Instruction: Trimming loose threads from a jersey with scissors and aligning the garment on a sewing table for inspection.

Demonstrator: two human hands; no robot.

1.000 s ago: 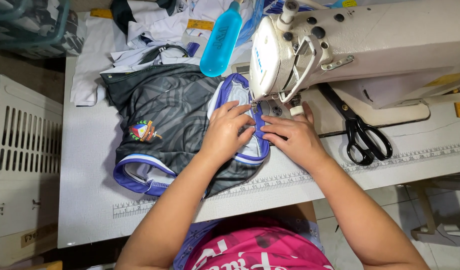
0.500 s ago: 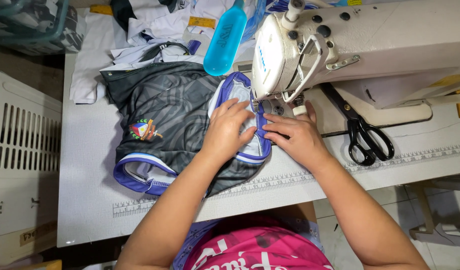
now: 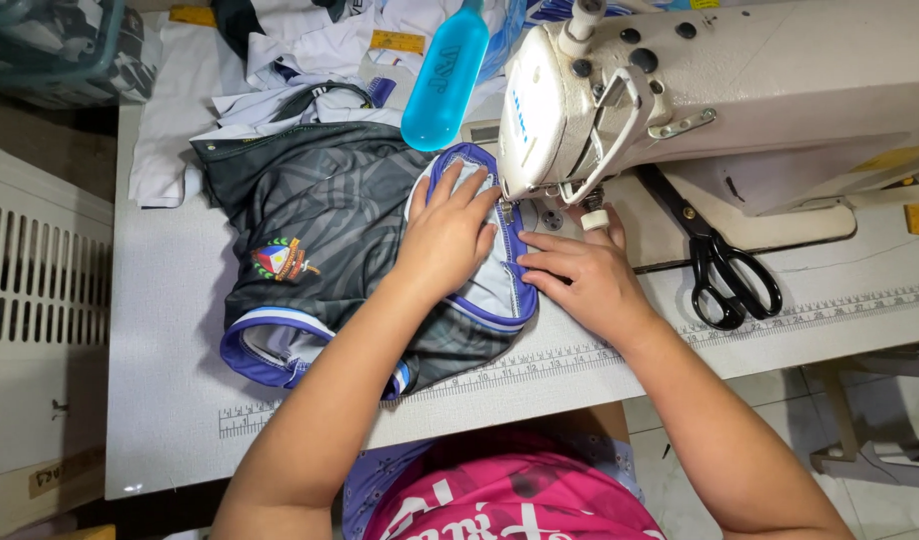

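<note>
A dark grey patterned jersey [image 3: 320, 230] with blue-and-white trim and a small crest lies on the white sewing table [image 3: 170, 380]. Its blue-edged collar [image 3: 505, 290] runs under the foot of a cream sewing machine [image 3: 680, 90]. My left hand [image 3: 448, 235] lies flat on the light lining of the collar, fingers spread toward the needle. My right hand [image 3: 585, 275] presses the blue edge from the right, fingertips touching the fabric just below the presser foot. Neither hand grips anything; both hold the cloth down.
Black scissors [image 3: 725, 270] lie on the machine bed right of my right hand. A turquoise bottle [image 3: 445, 75] lies behind the jersey, among white and dark cloth pieces [image 3: 280, 60]. A white slotted crate [image 3: 40, 300] stands left of the table. A ruler strip [image 3: 540, 360] runs along the table's front edge.
The collar has fed a little further under the presser foot, and both hands have shifted slightly with the fabric. The view has moved a bit.
</note>
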